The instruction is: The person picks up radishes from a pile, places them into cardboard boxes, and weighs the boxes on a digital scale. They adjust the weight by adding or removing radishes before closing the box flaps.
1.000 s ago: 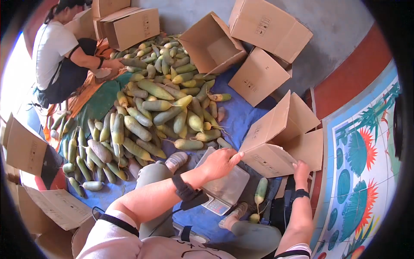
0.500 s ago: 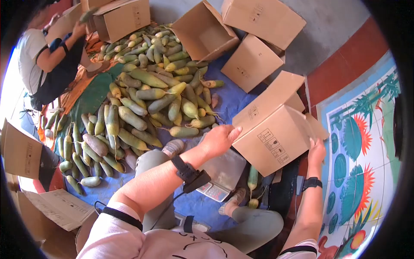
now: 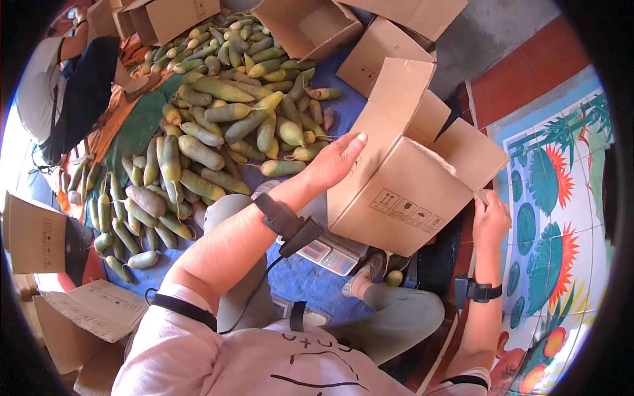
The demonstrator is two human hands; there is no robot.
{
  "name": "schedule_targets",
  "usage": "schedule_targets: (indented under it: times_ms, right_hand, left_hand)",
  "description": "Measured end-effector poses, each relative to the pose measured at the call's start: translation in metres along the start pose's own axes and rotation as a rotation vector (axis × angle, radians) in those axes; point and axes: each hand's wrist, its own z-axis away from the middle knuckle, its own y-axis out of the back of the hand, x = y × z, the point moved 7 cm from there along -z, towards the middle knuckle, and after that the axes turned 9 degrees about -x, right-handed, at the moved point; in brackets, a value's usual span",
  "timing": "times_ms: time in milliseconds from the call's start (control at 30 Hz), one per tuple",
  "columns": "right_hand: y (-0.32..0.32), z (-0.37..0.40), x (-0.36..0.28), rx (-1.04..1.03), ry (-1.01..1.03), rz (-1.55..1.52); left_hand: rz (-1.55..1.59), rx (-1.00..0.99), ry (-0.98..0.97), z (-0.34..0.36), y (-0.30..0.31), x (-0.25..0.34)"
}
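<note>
A cardboard box (image 3: 399, 208) with printed handling symbols is tilted in front of me, its top flaps standing up. My left hand (image 3: 335, 160) grips the box's left side, thumb on the outer face and the other fingers mostly hidden. At the right corner, my right hand (image 3: 492, 218) pinches the edge near a flap with closed fingers. Under the box, a digital scale (image 3: 330, 256) shows its keypad and display; its plate is mostly covered. A green radish (image 3: 394, 278) lies partly hidden below the box, near my foot.
A large heap of green radishes (image 3: 224, 112) covers the blue tarp (image 3: 294, 336) to the left. Open boxes stand behind, including one cardboard box (image 3: 307, 30); another box (image 3: 92, 313) is at lower left. A co-worker (image 3: 53, 86) sits at upper left. A painted tile wall (image 3: 535, 231) borders the right.
The box has come closer and lower, toward the scale, and turned so its open top shows more. Both hands moved with it. The co-worker's raised radish is no longer in view.
</note>
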Motion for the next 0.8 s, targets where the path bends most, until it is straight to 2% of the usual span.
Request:
schedule_targets:
  times_ms: [133,200,400,533,600,667,800]
  right_hand:
    - [0.004,0.013,-0.031,-0.013,0.086,-0.007]
    - [0.006,0.023,-0.052,-0.024,0.134,-0.059]
    - [0.012,0.051,-0.107,-0.096,0.31,-0.201]
    - [0.014,0.065,-0.123,-0.184,0.34,-0.277]
    - [0.011,0.074,-0.13,-0.306,0.316,-0.313]
    - [0.011,0.081,-0.136,-0.332,0.315,-0.365]
    - [0.024,0.083,-0.129,-0.328,0.304,-0.487]
  left_hand:
    - [0.077,-0.011,0.027,-0.001,0.007,-0.009]
    - [0.155,-0.015,-0.023,-0.002,0.01,-0.008]
    - [0.091,-0.011,0.012,0.016,0.026,0.017]
    - [0.1,-0.012,0.061,0.019,0.03,0.014]
    - [0.089,-0.008,0.055,0.019,0.03,0.014]
    - [0.27,-0.051,-0.053,0.018,0.025,0.021]
    - [0.178,-0.008,-0.049,0.019,0.028,0.022]
